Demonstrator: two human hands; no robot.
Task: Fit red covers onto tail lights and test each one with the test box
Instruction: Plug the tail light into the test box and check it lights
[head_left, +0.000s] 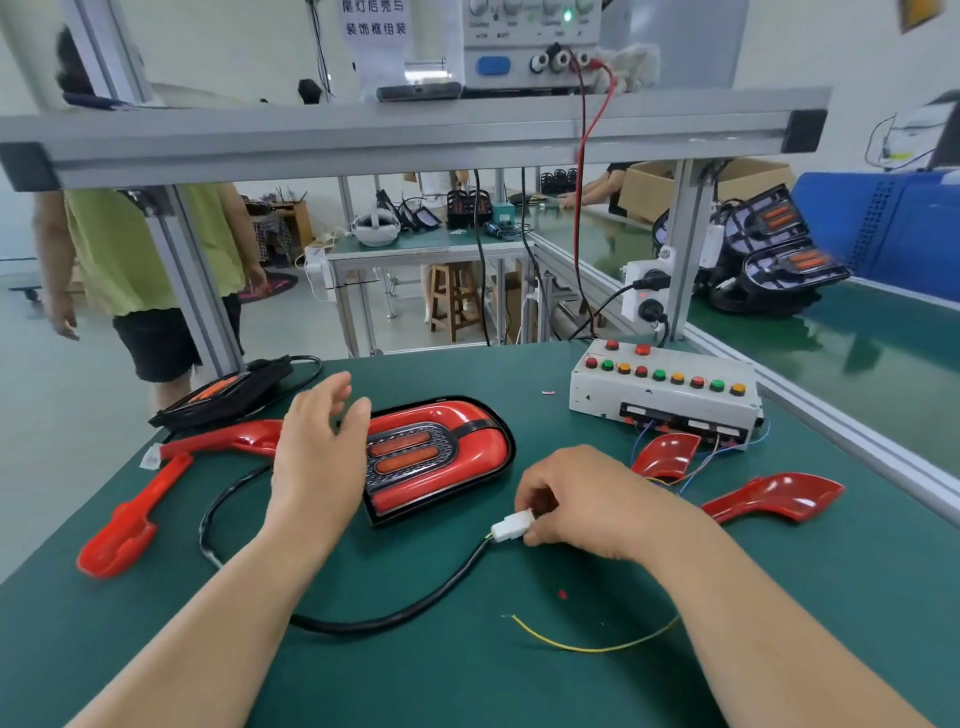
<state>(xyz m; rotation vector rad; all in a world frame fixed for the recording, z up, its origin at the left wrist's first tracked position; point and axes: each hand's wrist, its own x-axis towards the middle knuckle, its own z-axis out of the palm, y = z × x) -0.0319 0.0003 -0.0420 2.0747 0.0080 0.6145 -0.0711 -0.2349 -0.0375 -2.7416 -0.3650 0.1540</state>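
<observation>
green table (415, 675), tail light (441, 457), test box (665, 395)

the left hand (317, 457) hides one end of the tail light (447, 457); the top edge crops the power supply (530, 52).

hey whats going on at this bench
A person is working on a tail light lying on the green table, its red cover already on. The right hand pinches the white connector at the end of the light's black cable; it is not plugged into the test box yet. The left hand is open by the light's left end. Spare red covers lie around.
</observation>
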